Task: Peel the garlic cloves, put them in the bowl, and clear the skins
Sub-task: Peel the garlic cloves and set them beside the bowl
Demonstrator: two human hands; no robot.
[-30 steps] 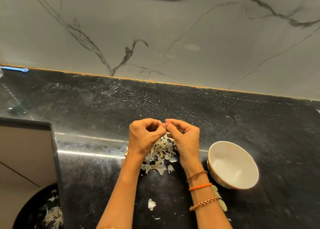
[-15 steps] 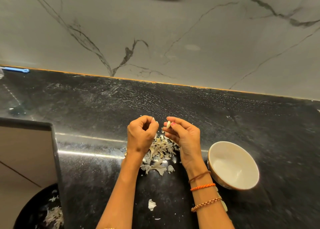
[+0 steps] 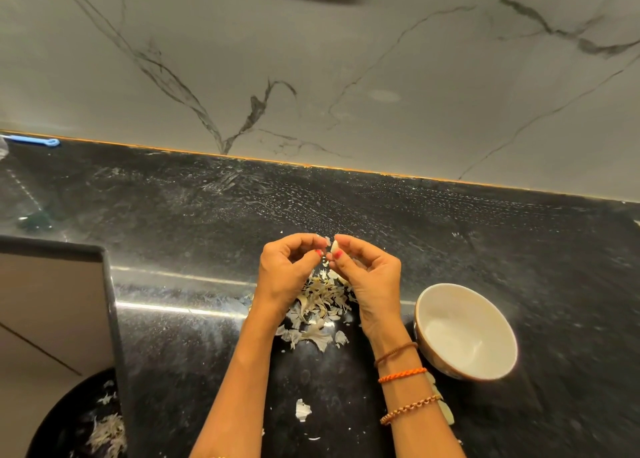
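Right hand: raised over the counter, thumb and forefinger pinching a pale garlic clove at its tips; the other fingers are curled loosely under.
Left hand: just beside the right hand, fingertips almost meeting it; thumb and forefinger are pinched together on a small flake of skin next to the clove, the remaining fingers curled.
Clove: held in the air between the two hands, above the skin pile, apart from the bowl.
Skin pile: a loose heap of papery peelings on the counter directly below the hands, partly hidden by the wrists.
Stray skin: one separate scrap lying nearer the person, between the forearms.
Bowl: white inside, brownish outside, on the counter just right of the right wrist; its inside shows no cloves.
Cloves by bowl: a few pale pieces on the counter beside the right forearm, near the bowl's near edge, mostly hidden by the arm.
Wristbands: three, brown, orange and beaded, on the right wrist.
Counter: black, glossy, speckled and smeared.
Wall: grey marble with dark veins.
Bin: dark, round, at lower left below the counter edge, with skins inside.
Blue tool: lies at the counter's far left edge against the wall.
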